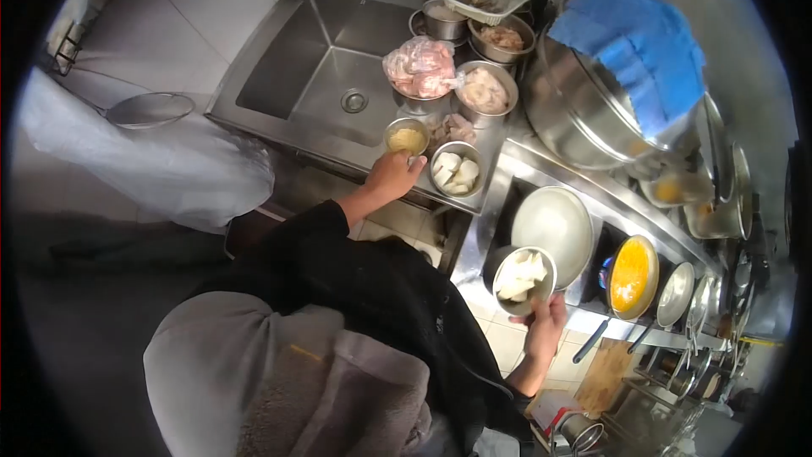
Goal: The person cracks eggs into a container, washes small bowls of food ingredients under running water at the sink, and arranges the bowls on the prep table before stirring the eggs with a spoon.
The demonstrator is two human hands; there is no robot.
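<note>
A: What is the state of the left hand (394,176)?

B: It is positioned at the near side of the small metal cup (387,135), which contains a yellowish, grainy food and stands on the table (342,142). The fingers are at the cup – whether they are clenched on it cannot be told from this view.

A: And the right hand (541,328)?

B: Its fingers grasp the metal container (515,305) at the rim. White pieces (522,272) lie inside. The container is at the front of the stove (470,264), overlapping the pale round pan (551,216) in this view; contact between the two cannot be confirmed.

A: How are both vessels best handled?

B: The person should grip the container firmly and limit its tilt, so that the pieces stay below the rim. The cup should be held by its outer wall, clear of the neighbouring bowl of white chunks (455,145).

A: Are there hazards?

B: Yes – a blue flame (606,273) shows beside the frying pan (652,269) with orange contents. The right forearm should pass clear of that pan's handle (590,342), and both vessels should be moved one at a time, with eyes on the fuller one
</note>
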